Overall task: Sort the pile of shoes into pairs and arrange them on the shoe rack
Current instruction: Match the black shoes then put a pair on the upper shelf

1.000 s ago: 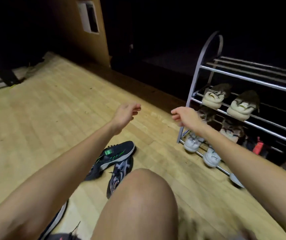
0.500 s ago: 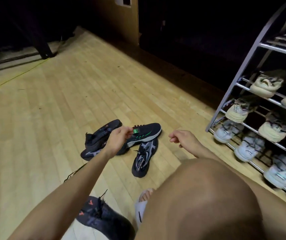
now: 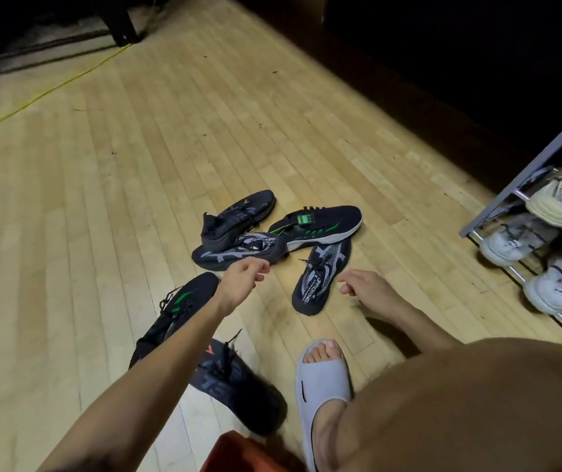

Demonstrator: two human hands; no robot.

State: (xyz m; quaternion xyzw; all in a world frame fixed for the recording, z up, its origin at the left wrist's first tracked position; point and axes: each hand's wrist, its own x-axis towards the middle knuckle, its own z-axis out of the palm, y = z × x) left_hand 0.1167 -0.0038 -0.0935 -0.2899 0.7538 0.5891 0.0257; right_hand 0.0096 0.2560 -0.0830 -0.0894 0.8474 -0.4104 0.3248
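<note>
Several dark sneakers lie scattered on the wooden floor. A green-striped one (image 3: 320, 223) sits beside a grey-patterned one (image 3: 238, 250), with an orange-marked one (image 3: 238, 212) behind them. Another grey-patterned sneaker (image 3: 320, 277) points toward me. Nearer, a second green-striped sneaker (image 3: 184, 304) and a second orange-marked one (image 3: 238, 386) lie under my left arm. My left hand (image 3: 243, 279) hovers just in front of the grey-patterned sneaker, fingers loosely curled, holding nothing. My right hand (image 3: 363, 284) hangs relaxed to the right of the other grey-patterned sneaker. The metal shoe rack (image 3: 511, 195) stands at the right.
The rack holds pale sneakers (image 3: 517, 240) on its lower tiers and a cream one (image 3: 558, 199) above. My foot in a grey slide (image 3: 323, 379) rests on the floor, my knee fills the lower right. A yellow cord (image 3: 51, 90) crosses the far floor. A red thing (image 3: 238, 454) is at the bottom.
My view has tilted down and left, bringing more sneakers into sight. Both hands dropped from near the rack toward the shoe pile; the left has moved off the green-striped sneaker.
</note>
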